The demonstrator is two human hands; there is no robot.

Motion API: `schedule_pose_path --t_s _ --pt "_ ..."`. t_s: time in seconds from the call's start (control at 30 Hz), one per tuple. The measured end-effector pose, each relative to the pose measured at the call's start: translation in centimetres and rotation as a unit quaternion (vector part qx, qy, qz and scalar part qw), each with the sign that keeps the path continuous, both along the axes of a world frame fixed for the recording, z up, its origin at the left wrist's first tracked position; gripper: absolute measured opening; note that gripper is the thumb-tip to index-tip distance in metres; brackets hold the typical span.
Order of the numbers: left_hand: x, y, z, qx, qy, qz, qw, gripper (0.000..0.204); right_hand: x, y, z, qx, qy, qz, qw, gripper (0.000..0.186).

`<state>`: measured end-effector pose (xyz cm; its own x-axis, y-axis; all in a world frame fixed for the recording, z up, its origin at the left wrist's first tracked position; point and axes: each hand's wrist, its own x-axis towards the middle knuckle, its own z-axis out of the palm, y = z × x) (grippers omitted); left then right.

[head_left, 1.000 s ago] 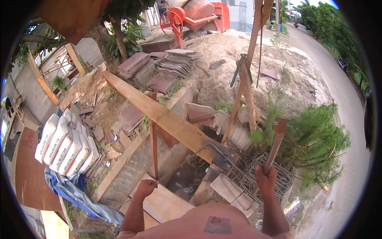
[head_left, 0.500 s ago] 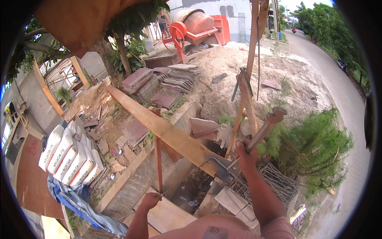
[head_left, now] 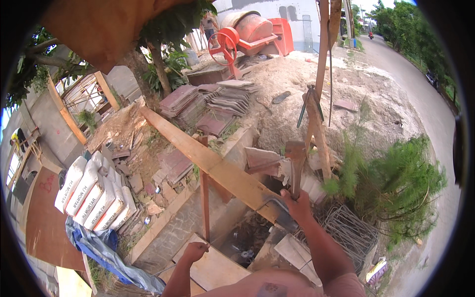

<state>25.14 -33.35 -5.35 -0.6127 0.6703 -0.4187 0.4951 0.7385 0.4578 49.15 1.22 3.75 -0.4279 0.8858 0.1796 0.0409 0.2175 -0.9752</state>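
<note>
My right hand (head_left: 298, 202) is closed round the handle of a brown, worn hammer (head_left: 296, 163), held upright with its head on top. It is beside the near end of a long wooden plank (head_left: 213, 166). A dark flat metal piece (head_left: 284, 215) lies across that end, partly hidden by my hand. My left hand (head_left: 197, 251) is a fist at lower left, close to the foot of an upright wooden stick (head_left: 205, 213). Whether it grips anything is hidden. Below it lies a pale flat board (head_left: 213, 270).
A debris-filled pit (head_left: 242, 242) opens under the plank. Bent steel rods (head_left: 349, 232) and a green bush (head_left: 401, 183) are on the right. White mortar bags (head_left: 96, 195) are stacked at left. Behind are tile stacks (head_left: 213, 106), a sand heap (head_left: 302, 79) and an orange concrete mixer (head_left: 252, 37).
The hammer has swung left and turned more upright, and my right hand has moved slightly down and left. My left hand shifts a little right in view as the whole scene drifts right.
</note>
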Motion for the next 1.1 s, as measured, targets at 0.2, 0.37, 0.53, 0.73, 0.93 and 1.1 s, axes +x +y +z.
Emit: schedule_pose_path --t_s 0.2,0.37,0.53,0.73,0.93,1.1 --pt "-1.7 -1.0 -2.2 0.019 0.041 -0.007 0.999 0.044 -0.5 -1.1 1.3 0.057 0.064 0.038 0.996 0.039" --pt "-0.7 0.2 0.0 0.035 0.024 0.011 0.999 0.044 -0.1 -0.5 0.2 0.024 0.061 0.037 0.997 0.038" --pt "-0.6 -0.4 0.0 0.035 0.026 0.018 0.999 0.045 0.0 -0.9 0.4 0.051 0.082 0.043 0.994 0.035" --pt "-0.7 -0.3 -0.1 0.037 0.036 0.005 0.999 0.044 0.1 -0.8 1.0 0.063 0.069 0.063 0.994 0.034" --pt "-0.9 -0.4 -0.5 0.045 0.040 0.004 0.998 0.043 -0.1 -0.8 1.0 0.056 0.053 0.071 0.994 0.028" --pt "-0.7 -0.3 -0.1 0.041 0.030 0.019 0.999 0.043 0.3 -0.8 1.2 0.030 0.003 0.090 0.995 0.029"
